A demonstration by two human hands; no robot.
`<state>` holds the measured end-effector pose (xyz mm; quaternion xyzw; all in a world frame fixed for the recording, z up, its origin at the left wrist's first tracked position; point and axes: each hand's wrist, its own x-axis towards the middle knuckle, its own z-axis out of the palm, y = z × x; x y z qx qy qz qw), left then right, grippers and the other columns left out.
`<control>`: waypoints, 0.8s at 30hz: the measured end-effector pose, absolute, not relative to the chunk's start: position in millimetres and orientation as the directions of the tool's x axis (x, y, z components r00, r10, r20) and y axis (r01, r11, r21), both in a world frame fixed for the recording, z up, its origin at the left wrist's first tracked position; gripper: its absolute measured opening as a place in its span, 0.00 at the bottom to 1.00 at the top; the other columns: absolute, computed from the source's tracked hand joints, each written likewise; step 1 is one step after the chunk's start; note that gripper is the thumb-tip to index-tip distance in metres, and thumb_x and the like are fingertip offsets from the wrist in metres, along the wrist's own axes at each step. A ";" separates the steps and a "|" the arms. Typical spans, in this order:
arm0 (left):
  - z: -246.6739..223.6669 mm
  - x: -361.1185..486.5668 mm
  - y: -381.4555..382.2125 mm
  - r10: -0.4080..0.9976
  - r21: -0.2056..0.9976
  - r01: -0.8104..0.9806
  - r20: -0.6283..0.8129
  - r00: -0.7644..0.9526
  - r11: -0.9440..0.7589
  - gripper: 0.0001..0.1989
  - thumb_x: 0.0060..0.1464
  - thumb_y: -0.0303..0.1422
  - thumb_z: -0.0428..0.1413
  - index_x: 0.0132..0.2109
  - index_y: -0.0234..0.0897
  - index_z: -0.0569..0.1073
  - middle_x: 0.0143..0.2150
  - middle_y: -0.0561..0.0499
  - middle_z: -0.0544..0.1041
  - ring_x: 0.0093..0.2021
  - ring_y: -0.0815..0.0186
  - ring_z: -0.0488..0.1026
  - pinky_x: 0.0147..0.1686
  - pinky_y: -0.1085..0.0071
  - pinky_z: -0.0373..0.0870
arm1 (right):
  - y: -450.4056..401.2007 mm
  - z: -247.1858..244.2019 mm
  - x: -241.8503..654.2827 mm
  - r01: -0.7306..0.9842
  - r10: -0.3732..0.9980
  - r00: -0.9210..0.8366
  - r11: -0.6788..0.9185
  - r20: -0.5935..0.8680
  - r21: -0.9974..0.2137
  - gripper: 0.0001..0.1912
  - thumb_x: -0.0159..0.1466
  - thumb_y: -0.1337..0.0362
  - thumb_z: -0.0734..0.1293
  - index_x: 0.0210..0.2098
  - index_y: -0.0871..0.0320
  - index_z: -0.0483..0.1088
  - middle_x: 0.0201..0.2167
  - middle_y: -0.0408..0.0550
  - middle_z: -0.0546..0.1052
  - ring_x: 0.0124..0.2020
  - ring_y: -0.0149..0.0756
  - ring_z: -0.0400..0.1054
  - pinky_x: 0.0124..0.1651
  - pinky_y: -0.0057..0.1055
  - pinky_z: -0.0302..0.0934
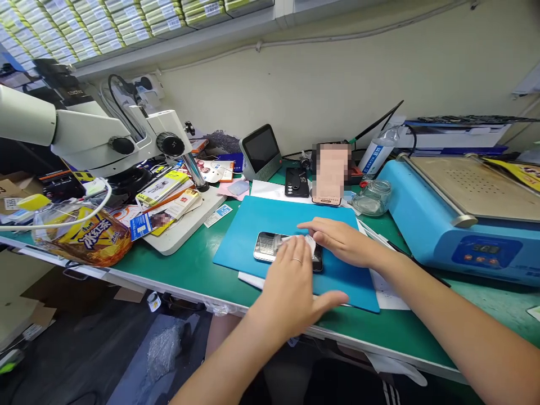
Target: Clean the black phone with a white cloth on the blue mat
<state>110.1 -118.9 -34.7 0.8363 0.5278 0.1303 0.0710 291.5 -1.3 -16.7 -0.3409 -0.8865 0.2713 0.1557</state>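
A smartphone (265, 246) lies face up on a blue mat (236, 247), its screen partly lit by reflections. My left hand (291, 275) rests over its middle, fingers together and flat on a white wipe (310, 243), with the thumb stretched out to the right. The palm hides part of the phone and wipe. At the phone's right end is my right hand (340, 241), fingers extended to the left and nothing visible in its grip. Whether its fingertips touch the wipe is hard to tell.
A microscope (105, 135) stands at left by a tea bottle (84, 233). Behind the mat are a black phone (297, 182), a pixelated phone (331, 174) and a smart display (261, 149). A glass jar (373, 198) and blue heating plate (464, 219) are at right.
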 end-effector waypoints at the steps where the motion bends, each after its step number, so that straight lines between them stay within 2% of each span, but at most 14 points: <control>1: -33.8 117.8 -121.7 0.892 0.281 0.847 0.141 0.429 -0.452 0.53 0.63 0.66 0.38 0.73 0.19 0.54 0.75 0.29 0.50 0.76 0.46 0.47 0.73 0.52 0.50 | -1.4 -16.4 291.8 0.523 0.692 -0.717 0.616 0.086 -0.590 0.43 0.69 0.32 0.47 0.61 0.54 0.71 0.54 0.58 0.77 0.56 0.55 0.70 0.58 0.51 0.62; 5: -29.2 118.6 -136.3 0.843 0.346 0.774 0.124 0.523 -0.531 0.51 0.64 0.65 0.39 0.74 0.25 0.54 0.76 0.36 0.49 0.76 0.50 0.46 0.73 0.53 0.52 | -3.0 -14.1 291.9 0.532 0.697 -0.714 0.603 0.068 -0.594 0.43 0.69 0.31 0.46 0.61 0.53 0.71 0.50 0.57 0.78 0.51 0.53 0.71 0.55 0.50 0.64; 9: -27.0 81.8 -145.9 0.857 0.319 0.800 0.106 0.503 -0.509 0.45 0.67 0.62 0.40 0.74 0.31 0.55 0.76 0.40 0.51 0.76 0.52 0.48 0.73 0.51 0.51 | -3.7 -13.6 290.7 0.530 0.692 -0.716 0.622 0.088 -0.576 0.43 0.68 0.31 0.47 0.60 0.53 0.73 0.47 0.57 0.78 0.49 0.52 0.72 0.53 0.49 0.65; 13: -29.6 55.5 -136.4 0.917 0.201 0.895 0.095 0.387 -0.398 0.43 0.69 0.58 0.38 0.73 0.25 0.56 0.75 0.36 0.53 0.75 0.50 0.50 0.73 0.47 0.50 | -4.0 -13.2 289.4 0.534 0.693 -0.716 0.622 0.085 -0.573 0.42 0.69 0.32 0.48 0.59 0.55 0.73 0.47 0.58 0.78 0.49 0.52 0.72 0.53 0.48 0.65; 16: -32.3 63.8 -123.7 0.941 0.151 0.930 0.101 0.323 -0.336 0.45 0.69 0.59 0.38 0.72 0.20 0.58 0.74 0.30 0.54 0.75 0.46 0.50 0.72 0.44 0.51 | -4.2 -13.3 289.2 0.535 0.694 -0.714 0.624 0.090 -0.569 0.41 0.69 0.33 0.48 0.59 0.55 0.73 0.47 0.57 0.78 0.49 0.51 0.72 0.53 0.48 0.65; 19: -33.5 89.6 -120.8 0.939 0.181 0.923 0.126 0.320 -0.339 0.51 0.65 0.64 0.40 0.71 0.18 0.57 0.74 0.27 0.54 0.75 0.44 0.50 0.72 0.46 0.49 | -3.4 -15.0 289.8 0.525 0.688 -0.718 0.637 0.109 -0.564 0.39 0.70 0.34 0.48 0.58 0.54 0.73 0.46 0.56 0.78 0.49 0.51 0.72 0.53 0.48 0.65; 22: -33.2 110.2 -129.8 0.894 0.259 0.856 0.154 0.420 -0.447 0.54 0.61 0.67 0.40 0.72 0.20 0.57 0.75 0.31 0.52 0.76 0.46 0.47 0.74 0.50 0.47 | -2.5 -15.5 290.9 0.523 0.680 -0.727 0.641 0.100 -0.561 0.35 0.71 0.36 0.52 0.58 0.53 0.73 0.45 0.55 0.78 0.47 0.51 0.72 0.51 0.48 0.65; 24: -32.5 111.0 -137.7 0.873 0.291 0.824 0.150 0.463 -0.487 0.53 0.61 0.67 0.39 0.72 0.24 0.58 0.76 0.34 0.51 0.76 0.47 0.45 0.74 0.50 0.46 | -2.5 -13.9 291.5 0.536 0.676 -0.734 0.638 0.069 -0.553 0.33 0.69 0.37 0.57 0.57 0.54 0.73 0.44 0.55 0.78 0.45 0.51 0.72 0.49 0.47 0.66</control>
